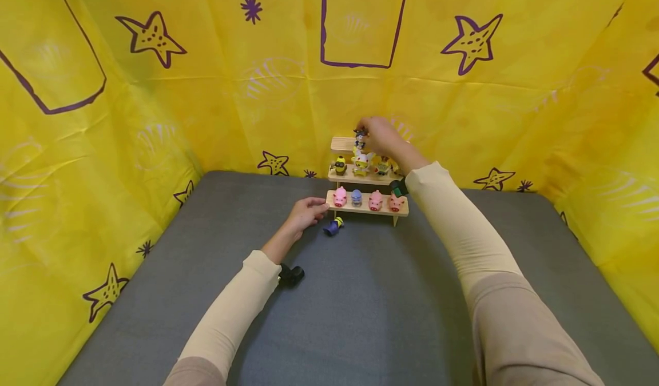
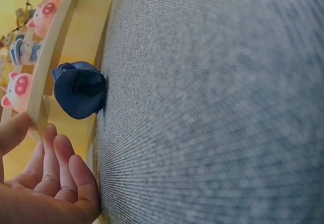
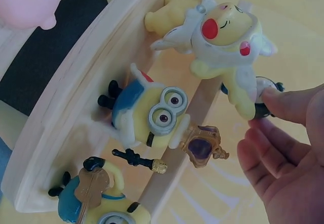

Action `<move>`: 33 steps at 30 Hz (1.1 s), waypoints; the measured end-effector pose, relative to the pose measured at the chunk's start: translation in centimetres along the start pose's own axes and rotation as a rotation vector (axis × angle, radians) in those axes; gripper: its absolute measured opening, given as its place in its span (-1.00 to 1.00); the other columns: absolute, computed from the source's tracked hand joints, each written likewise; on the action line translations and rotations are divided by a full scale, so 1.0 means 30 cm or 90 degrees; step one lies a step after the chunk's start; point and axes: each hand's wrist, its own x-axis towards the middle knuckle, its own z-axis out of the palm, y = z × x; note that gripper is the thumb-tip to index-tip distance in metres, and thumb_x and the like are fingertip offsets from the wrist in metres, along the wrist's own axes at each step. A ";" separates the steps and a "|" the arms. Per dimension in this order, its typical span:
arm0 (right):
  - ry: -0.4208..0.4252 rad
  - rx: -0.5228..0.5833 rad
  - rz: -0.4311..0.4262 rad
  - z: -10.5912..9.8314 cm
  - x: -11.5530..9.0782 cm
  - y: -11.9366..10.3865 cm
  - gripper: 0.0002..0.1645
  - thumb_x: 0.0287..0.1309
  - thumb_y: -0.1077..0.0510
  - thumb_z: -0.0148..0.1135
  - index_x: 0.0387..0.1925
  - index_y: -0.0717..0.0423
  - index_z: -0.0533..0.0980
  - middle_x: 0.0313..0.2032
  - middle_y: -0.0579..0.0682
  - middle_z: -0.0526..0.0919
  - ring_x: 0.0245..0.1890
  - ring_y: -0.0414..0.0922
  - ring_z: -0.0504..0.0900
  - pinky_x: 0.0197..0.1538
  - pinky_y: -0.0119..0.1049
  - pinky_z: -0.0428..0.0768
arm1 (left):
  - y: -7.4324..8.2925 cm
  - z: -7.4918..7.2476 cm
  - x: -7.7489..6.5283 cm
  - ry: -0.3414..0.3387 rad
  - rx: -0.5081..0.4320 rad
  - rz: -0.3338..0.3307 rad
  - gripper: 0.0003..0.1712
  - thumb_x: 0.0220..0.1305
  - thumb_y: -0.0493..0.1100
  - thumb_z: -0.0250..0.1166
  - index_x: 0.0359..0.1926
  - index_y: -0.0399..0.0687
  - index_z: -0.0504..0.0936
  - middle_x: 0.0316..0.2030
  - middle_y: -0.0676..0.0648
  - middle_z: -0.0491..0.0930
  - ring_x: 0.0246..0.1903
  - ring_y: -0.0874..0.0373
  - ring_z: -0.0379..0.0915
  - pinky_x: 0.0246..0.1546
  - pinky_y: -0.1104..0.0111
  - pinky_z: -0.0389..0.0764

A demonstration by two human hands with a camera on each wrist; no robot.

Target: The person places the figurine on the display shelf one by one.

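A three-tier wooden display stand [image 1: 343,145] holds several small toy figurines. At its top tier my right hand [image 1: 380,134] pinches a small dark-and-white figurine [image 1: 360,139], which is partly hidden behind a white-and-yellow figurine [image 3: 223,47] in the right wrist view. My left hand [image 1: 306,213] grips the left end of the lowest tier, thumb at the plank's corner and fingers below it. Pink pig figurines [image 1: 339,197] and a blue figurine [image 1: 356,198] stand on that tier. A blue-and-yellow figurine [image 1: 333,226] lies on the grey surface in front.
The middle tier carries a minion figurine [image 1: 339,165] and another minion [image 3: 157,113] with goggles. A yellow cloth [image 1: 288,106] with starfish drawings hangs behind and at both sides. Grey fabric [image 1: 360,306] covers the table.
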 end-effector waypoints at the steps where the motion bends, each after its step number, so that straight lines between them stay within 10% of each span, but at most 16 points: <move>1: 0.000 -0.001 0.000 0.000 -0.002 0.000 -0.58 0.33 0.30 0.03 0.20 0.26 0.44 0.13 0.26 0.54 0.17 0.16 0.46 0.25 0.02 0.40 | -0.001 0.001 0.000 0.000 0.000 0.000 -0.56 0.34 -0.03 0.25 0.17 -0.11 0.55 -0.02 -0.15 0.64 -0.14 0.10 0.52 -0.22 0.39 0.50; 14: 0.058 0.006 0.016 -0.027 -0.045 -0.026 -0.40 0.32 0.29 -0.01 0.39 0.11 0.27 0.26 0.27 0.33 0.14 0.16 0.41 0.12 0.00 0.46 | -0.008 -0.001 0.003 0.003 -0.001 0.002 -0.55 0.36 -0.03 0.24 0.18 -0.12 0.54 0.00 -0.17 0.63 -0.17 0.10 0.52 -0.20 0.37 0.52; 23: 0.099 -0.052 -0.106 -0.059 -0.161 -0.106 -0.61 0.32 0.21 0.13 0.15 0.19 0.50 0.04 0.24 0.54 0.08 0.18 0.46 0.17 0.05 0.41 | -0.008 0.005 0.004 -0.003 -0.004 0.007 -0.54 0.36 -0.02 0.24 0.19 -0.12 0.53 0.02 -0.19 0.63 -0.17 0.11 0.51 -0.19 0.36 0.52; 33: 0.081 0.067 -0.182 0.077 -0.314 -0.164 -0.70 0.30 0.20 0.19 0.01 0.24 0.59 -0.08 0.17 0.65 -0.02 0.10 0.56 0.07 -0.03 0.50 | 0.002 0.002 0.010 -0.003 -0.002 0.001 -0.54 0.36 -0.03 0.23 0.19 -0.13 0.54 0.03 -0.19 0.63 -0.17 0.11 0.51 -0.20 0.38 0.52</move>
